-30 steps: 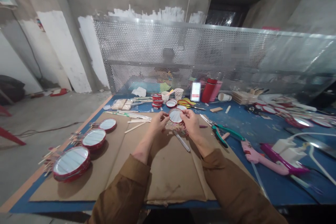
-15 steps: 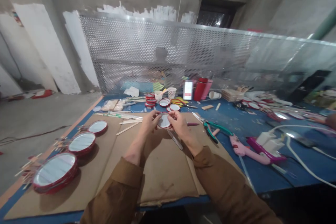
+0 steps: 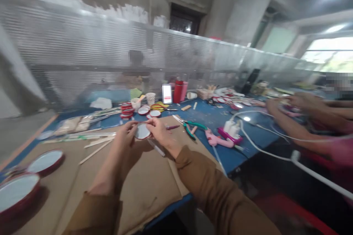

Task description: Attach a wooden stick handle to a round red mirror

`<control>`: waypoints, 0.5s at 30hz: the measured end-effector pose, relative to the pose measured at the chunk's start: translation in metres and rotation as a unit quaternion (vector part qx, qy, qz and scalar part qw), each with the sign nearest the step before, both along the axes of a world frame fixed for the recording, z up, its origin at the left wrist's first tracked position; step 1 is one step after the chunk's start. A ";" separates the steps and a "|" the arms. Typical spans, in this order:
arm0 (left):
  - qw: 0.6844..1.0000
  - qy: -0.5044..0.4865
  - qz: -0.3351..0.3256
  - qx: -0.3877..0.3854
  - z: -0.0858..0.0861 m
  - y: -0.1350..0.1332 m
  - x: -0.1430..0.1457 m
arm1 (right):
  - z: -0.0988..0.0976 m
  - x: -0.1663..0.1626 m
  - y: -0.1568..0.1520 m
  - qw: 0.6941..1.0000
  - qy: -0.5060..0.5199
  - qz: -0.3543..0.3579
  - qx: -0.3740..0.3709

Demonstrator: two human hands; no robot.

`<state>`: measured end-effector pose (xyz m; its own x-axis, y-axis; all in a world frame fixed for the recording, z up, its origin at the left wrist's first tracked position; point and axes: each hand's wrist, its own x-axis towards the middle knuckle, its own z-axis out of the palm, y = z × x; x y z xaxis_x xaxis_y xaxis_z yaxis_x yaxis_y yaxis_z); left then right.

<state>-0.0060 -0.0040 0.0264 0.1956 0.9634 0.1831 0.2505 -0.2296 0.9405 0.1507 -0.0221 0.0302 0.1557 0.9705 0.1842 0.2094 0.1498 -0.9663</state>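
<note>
Both my hands hold one small round red-rimmed mirror (image 3: 142,131) above a sheet of brown cardboard (image 3: 143,187). My left hand (image 3: 125,134) pinches its left rim with closed fingers. My right hand (image 3: 159,132) grips the right rim, fingers curled. Both arms wear brown sleeves. A grey stick (image 3: 156,148) lies on the cardboard just under my right hand. The picture is smeared by motion.
Two larger red-rimmed mirrors (image 3: 45,161) lie at the left. Small mirrors (image 3: 143,110), cups and a red bottle (image 3: 178,91) stand behind. Green pliers (image 3: 190,128), pink glue guns (image 3: 215,140) and a white cable (image 3: 275,136) lie right. Another person's arms (image 3: 292,117) work at far right.
The view has swung to the right, bringing another person's arms into sight. My hands still hold the small mirror, now lower and nearer the cardboard.
</note>
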 end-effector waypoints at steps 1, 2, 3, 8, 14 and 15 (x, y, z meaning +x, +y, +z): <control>1.000 0.009 -0.004 0.006 0.001 -0.001 -0.001 | 0.001 0.000 0.000 1.000 -0.005 -0.006 -0.002; 1.000 0.020 -0.005 0.018 0.002 0.000 -0.002 | 0.001 0.000 0.001 1.000 -0.008 -0.011 -0.004; 0.999 0.034 -0.006 0.027 0.002 0.000 -0.004 | 0.002 0.000 0.002 1.000 -0.009 -0.002 -0.008; 0.996 0.084 -0.032 0.028 0.003 0.006 -0.012 | 0.000 -0.001 0.004 0.999 0.027 0.030 -0.036; 0.997 0.071 -0.027 0.010 0.004 0.007 -0.015 | 0.002 -0.001 0.004 0.997 0.044 0.058 -0.041; 0.998 0.057 -0.021 0.007 0.005 0.006 -0.014 | 0.003 -0.002 0.003 0.997 0.043 0.057 -0.043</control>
<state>-0.0198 0.0022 0.0312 0.2555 0.9515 0.1715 0.3464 -0.2558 0.9025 0.1489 -0.0193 0.0337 0.0555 0.9944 0.0899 0.1112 0.0833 -0.9903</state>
